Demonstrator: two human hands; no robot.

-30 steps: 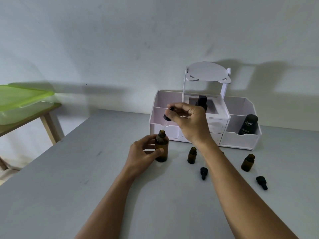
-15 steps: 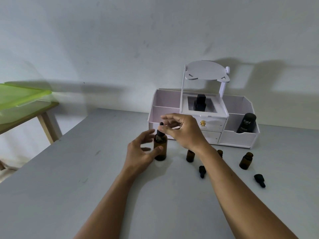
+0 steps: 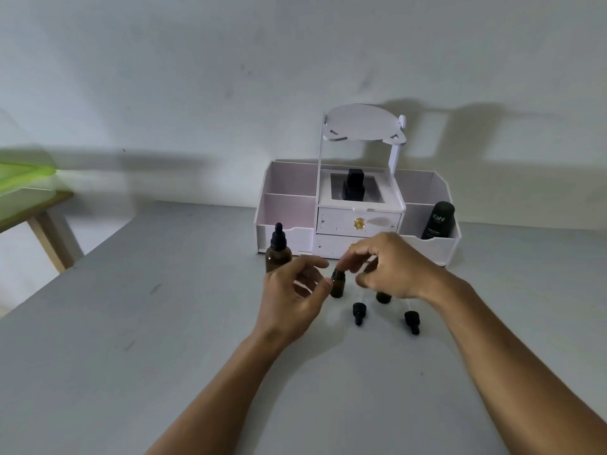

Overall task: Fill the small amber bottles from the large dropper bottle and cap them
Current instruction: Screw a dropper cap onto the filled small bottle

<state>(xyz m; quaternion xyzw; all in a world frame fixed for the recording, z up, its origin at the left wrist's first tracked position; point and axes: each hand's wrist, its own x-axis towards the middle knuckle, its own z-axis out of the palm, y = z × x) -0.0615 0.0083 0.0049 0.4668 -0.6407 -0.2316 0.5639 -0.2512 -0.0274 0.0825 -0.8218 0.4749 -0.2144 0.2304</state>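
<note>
While the large dropper bottle [image 3: 278, 252] stands capped at the far left, just in front of the white organizer [image 3: 358, 211], the left hand [image 3: 297, 298] touches the side of a small amber bottle [image 3: 337, 284] with fingers spread. The right hand [image 3: 391, 269] hovers over the bottle's mouth, fingertips apparently pinched. Two black dropper caps [image 3: 358, 312] lie on the grey table [image 3: 164, 339] nearer the camera.

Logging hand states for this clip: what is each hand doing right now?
Left hand: open, fingers beside the small amber bottle, not gripping it.
Right hand: fingers curled above the bottle; cannot tell if it holds anything.
</note>
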